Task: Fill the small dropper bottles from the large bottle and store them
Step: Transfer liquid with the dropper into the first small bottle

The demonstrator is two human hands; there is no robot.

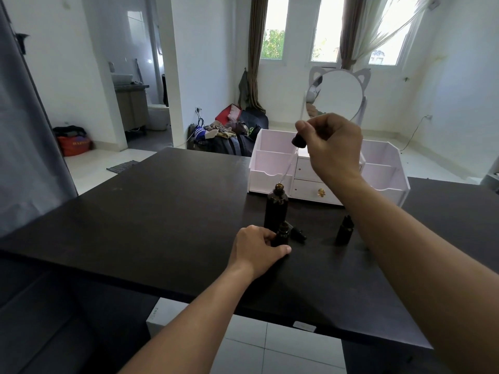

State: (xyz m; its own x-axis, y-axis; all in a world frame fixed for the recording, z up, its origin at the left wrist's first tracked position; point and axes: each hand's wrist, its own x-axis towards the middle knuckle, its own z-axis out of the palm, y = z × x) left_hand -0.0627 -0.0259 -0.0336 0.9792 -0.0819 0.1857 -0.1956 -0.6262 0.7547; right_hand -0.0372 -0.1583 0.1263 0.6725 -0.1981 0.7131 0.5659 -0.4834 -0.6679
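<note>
The right hand's fingers (305,128) pinch a black-bulbed glass dropper (298,141), its tip poised over the tall dark bottle's (276,209) open neck for drawing liquid. At seven o'clock from it, the left hand's fingers (267,237) clamp a small dark dropper bottle (282,234) steady on the black tabletop (162,211).

The large bottle (277,205), dark and cylindrical, stands upright and uncapped on the dark table (162,211), its threaded neck exposed. A dropper (290,160), consisting of a dark bulb cap and a clear glass pipette, is held tilted above it, with the pipette tip positioned at the bottle mouth. A small dropper bottle (282,235), dark and open at the top, stands upright just in front of the large bottle. A dark dropper cap (298,233) lies on its side just beside it. A second small dropper bottle (345,230), capped, stands upright further to the right.
</note>
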